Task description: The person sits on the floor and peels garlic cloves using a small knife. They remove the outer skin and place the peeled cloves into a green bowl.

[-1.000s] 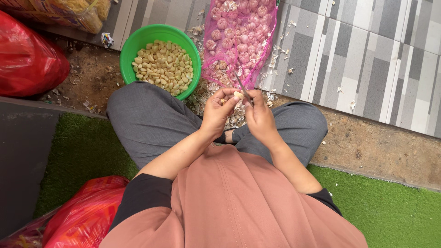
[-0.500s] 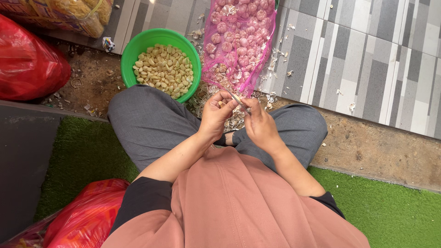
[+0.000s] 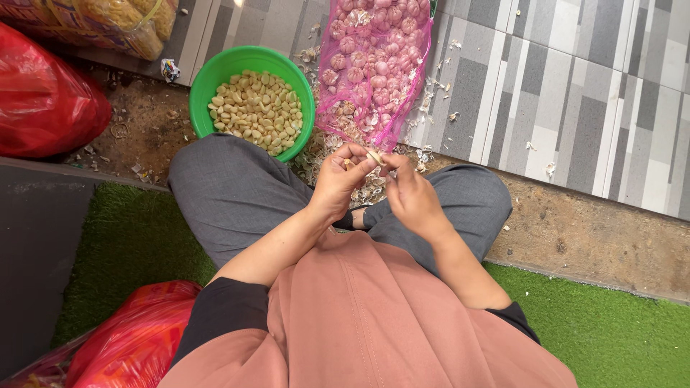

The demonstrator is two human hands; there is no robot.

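Note:
Above my crossed legs, my left hand and my right hand meet, fingertips pinched together on a small pale garlic clove. Whether the right hand also holds a small blade is too small to tell. Just beyond the hands lies a pink mesh sack full of garlic bulbs. To its left stands a green bowl holding several peeled cloves. Papery garlic skins litter the ground between the bowl and my knees.
A red plastic bag lies at the far left and another red bag by my left hip. A clear sack of yellowish goods sits top left. Grey striped tiles run to the right, green artificial turf lies below.
Both hands have kept working the clove at the same spot, fingers shifting slightly. The view has tilted a little, so the bowl and sack sit slightly lower in frame.

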